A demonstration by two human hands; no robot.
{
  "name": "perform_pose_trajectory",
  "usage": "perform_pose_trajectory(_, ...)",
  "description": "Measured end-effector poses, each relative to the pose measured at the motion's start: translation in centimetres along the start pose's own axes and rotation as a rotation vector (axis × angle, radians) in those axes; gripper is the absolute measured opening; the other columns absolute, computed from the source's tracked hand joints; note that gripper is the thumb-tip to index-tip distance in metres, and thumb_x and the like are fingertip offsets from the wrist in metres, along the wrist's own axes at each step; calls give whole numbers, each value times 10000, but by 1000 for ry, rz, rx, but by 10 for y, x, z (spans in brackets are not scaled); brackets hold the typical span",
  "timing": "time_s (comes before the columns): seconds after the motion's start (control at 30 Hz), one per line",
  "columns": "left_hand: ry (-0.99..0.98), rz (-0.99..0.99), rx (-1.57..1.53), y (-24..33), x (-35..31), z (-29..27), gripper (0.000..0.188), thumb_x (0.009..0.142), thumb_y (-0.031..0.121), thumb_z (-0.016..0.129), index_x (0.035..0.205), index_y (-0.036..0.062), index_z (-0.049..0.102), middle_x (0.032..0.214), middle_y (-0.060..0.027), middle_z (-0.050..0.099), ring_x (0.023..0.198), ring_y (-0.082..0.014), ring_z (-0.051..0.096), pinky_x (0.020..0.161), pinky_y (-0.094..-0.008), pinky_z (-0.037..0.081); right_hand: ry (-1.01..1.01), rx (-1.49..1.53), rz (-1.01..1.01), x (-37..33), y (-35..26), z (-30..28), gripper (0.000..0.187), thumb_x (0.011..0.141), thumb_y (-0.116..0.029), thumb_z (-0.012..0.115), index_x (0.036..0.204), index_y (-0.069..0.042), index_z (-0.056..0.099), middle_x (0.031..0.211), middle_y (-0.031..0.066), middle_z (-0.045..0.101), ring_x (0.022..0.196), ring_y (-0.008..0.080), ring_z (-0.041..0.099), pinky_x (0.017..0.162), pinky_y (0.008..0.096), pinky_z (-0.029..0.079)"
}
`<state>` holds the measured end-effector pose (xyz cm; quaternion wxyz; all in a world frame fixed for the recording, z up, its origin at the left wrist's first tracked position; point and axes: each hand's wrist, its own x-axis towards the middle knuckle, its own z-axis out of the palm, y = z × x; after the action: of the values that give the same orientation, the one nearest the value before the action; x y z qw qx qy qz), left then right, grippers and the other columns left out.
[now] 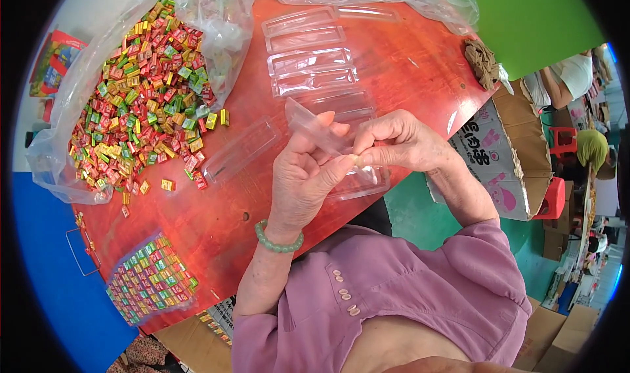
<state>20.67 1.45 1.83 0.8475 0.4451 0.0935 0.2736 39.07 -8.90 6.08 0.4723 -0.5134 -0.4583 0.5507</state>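
Note:
A long, narrow clear plastic tray [312, 127] is held up above the near edge of the red table. My left hand [298, 169], with a green bead bracelet at the wrist, grips it from the left. From the right, the thumb and fingers of my right hand [397, 140] pinch its near end, close to my left thumb tip. What lies between those fingertips is too small to make out. Beneath my hands, another clear tray [357, 186] lies at the table edge. Several more clear trays [312, 62] form a column beyond them.
At the left, small colourful boxes [144, 90] are heaped on a clear plastic bag [62, 136]. Packed rows of such boxes [154, 281] lie nearer me. A single clear tray [243, 150] rests left of my hands. A brown cloth [482, 64] and cardboard box [502, 156] are at right.

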Motion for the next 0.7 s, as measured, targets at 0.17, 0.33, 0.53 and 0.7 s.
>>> perform_pose_trajectory(0.17,185,-71,-44,2,1,-3,577,896,-73,652,1424,6,431,1290,-102,592,1212,-224,595,1015,-333,515,402,-590,-206,4,-20,-18,25,918,-29,630,904,-8,628,838,45,614,848,150,614,752,288,486)
perform_pose_trajectory(0.33,132,-58,-118,6,0,1,491,926,-40,614,1394,-14,469,1311,-154,603,1255,-342,568,1057,-455,479,819,-1183,-335,30,9,-103,33,912,-53,620,926,-48,650,872,83,630,848,212,635,737,327,488)
perform_pose_trajectory(0.53,81,-69,-86,4,0,-1,513,914,-45,633,1398,-19,463,1299,-147,609,1258,-344,566,1056,-435,474,745,-1802,-115,45,43,-150,87,894,-103,574,958,-94,632,916,79,612,926,288,598,804,415,436)
perform_pose_trajectory(0.7,68,-88,-101,5,-2,-1,519,911,-47,636,1398,-16,462,1295,-141,611,1250,-329,575,1048,-431,480,697,-1844,-140,57,45,-156,127,891,-91,545,981,-104,633,948,71,614,957,275,592,821,396,427)
